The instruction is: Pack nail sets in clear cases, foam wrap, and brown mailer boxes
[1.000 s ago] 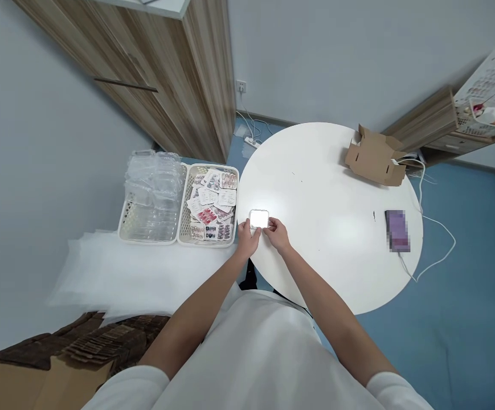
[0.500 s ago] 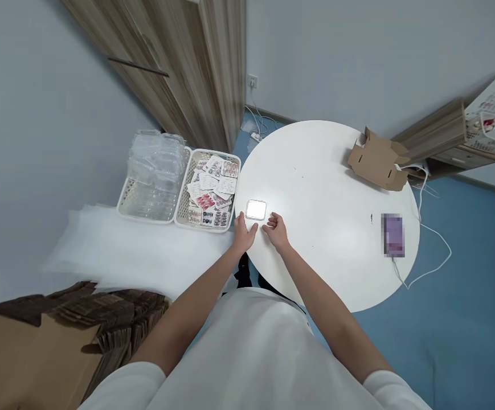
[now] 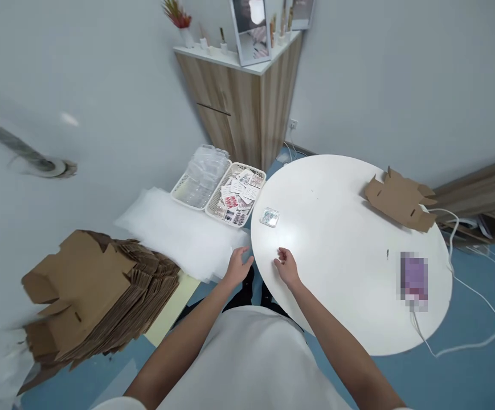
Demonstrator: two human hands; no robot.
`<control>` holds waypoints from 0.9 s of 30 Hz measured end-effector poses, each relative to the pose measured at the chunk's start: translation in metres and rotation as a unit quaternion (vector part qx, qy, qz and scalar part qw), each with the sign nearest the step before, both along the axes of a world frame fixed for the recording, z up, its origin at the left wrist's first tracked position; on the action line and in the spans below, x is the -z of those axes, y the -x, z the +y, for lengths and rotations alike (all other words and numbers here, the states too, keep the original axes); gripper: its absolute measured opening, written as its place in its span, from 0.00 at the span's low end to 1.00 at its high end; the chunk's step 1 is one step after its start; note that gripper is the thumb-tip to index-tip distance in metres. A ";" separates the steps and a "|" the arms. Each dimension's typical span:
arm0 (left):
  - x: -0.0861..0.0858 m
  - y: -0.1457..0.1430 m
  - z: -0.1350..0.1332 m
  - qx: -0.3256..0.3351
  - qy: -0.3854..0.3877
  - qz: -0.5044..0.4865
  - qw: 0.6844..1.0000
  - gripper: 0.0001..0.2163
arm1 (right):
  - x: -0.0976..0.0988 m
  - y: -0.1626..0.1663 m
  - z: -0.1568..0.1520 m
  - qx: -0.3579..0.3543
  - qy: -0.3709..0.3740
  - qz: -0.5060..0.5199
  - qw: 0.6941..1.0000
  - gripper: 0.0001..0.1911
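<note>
On the white round table (image 3: pixel 341 250), near its left edge, lies a small clear plastic case (image 3: pixel 270 217) with a patterned card showing inside. My left hand (image 3: pixel 239 266) is off the table's left edge, above the end of the white foam sheets (image 3: pixel 174 228), fingers apart and holding nothing. Over the table's near left part is my right hand (image 3: pixel 287 265), its fingers loosely curved and apart, with nothing in it. Both hands are nearer to me than the case, and neither touches it.
Left of the table, one white basket (image 3: pixel 209 212) holds printed nail cards; another holds clear plastic cases (image 3: pixel 207 168). Flattened cardboard boxes (image 3: pixel 89 285) are stacked at lower left. A folded brown box (image 3: pixel 401 199) and a blurred purple object (image 3: pixel 416 276) with a white cable (image 3: pixel 478 344) are at right.
My hands have drawn back from the case, the left one moving off the table edge. My view has shifted, so more of the cabinet top and the cardboard stack shows.
</note>
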State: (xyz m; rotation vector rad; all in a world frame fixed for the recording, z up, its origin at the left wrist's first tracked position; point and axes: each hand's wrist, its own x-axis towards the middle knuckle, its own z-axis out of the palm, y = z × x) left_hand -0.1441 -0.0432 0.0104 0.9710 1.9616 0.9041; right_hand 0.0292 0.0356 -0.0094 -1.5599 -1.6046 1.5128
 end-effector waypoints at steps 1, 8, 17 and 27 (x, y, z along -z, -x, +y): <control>-0.001 0.002 -0.008 -0.007 0.000 0.001 1.000 0.18 | 0.000 -0.001 -0.003 -0.009 -0.007 0.001 1.000 0.22; -0.005 0.032 -0.052 -0.070 0.010 0.036 0.997 0.15 | -0.011 0.033 -0.014 -0.153 -0.015 0.025 0.988 0.16; 0.010 0.090 -0.084 -0.121 0.022 0.084 0.989 0.17 | -0.019 0.157 -0.016 -0.387 -0.234 -0.128 0.883 0.21; 0.027 0.118 -0.094 -0.106 0.051 -0.017 0.993 0.21 | -0.001 0.226 0.007 -0.390 -0.290 -0.291 0.824 0.26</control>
